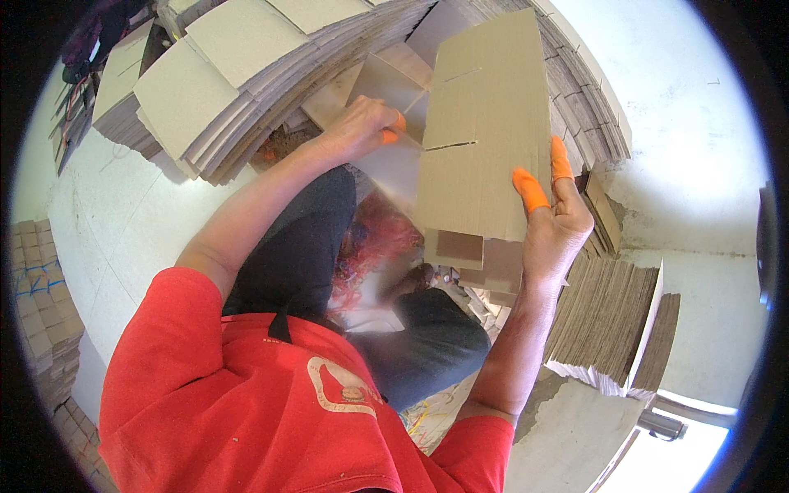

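Observation:
A flat brown cardboard box blank (485, 131) with cut slots is held up in front of me. My left hand (366, 127), with orange finger covers, grips its left edge near a slot and a folded flap. My right hand (555, 218), also with orange covers on two fingertips, holds its right edge from behind, fingers pointing up. Smaller flaps hang at the blank's lower end above my knees.
Fanned stacks of flat cardboard blanks (246, 66) lie ahead and to the left, another stack (612, 329) stands at the right. Bundled stacks (41, 304) sit at the far left. Red string (378, 238) lies between my legs on the pale floor (123, 222).

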The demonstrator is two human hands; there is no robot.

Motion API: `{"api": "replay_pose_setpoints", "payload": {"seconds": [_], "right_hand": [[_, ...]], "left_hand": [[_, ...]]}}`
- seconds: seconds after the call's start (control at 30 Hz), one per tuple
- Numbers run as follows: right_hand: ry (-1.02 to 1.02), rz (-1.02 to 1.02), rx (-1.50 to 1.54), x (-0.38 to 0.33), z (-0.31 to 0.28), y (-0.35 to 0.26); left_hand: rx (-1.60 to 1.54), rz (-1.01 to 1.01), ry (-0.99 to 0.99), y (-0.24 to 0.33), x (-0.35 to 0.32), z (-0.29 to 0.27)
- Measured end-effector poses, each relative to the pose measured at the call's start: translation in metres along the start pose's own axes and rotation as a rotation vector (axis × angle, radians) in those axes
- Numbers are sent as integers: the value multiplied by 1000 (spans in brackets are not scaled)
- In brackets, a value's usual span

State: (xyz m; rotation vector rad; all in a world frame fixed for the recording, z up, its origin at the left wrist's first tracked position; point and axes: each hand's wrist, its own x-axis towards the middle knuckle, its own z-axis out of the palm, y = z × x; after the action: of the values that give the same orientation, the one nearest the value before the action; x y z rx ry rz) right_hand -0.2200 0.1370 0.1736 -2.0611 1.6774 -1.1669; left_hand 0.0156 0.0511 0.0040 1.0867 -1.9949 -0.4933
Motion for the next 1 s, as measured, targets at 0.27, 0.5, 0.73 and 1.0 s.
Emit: {"api": "replay_pose_setpoints", "payload": {"seconds": [0.27,0.5,0.73,1.0], "right_hand": [[-3,84,55,2,-3,-6],[-41,-15,41,4,-2,1],[-39,9,11,-1,-6,-1],[-54,-20,-20,-1,-5,-3]], "left_hand": [[-26,56,20,-9,1,5],[-24,62,-6,-6,3,5],[-28,51,1,-4,3,4],[-45,47,5,-7,1,6]]}}
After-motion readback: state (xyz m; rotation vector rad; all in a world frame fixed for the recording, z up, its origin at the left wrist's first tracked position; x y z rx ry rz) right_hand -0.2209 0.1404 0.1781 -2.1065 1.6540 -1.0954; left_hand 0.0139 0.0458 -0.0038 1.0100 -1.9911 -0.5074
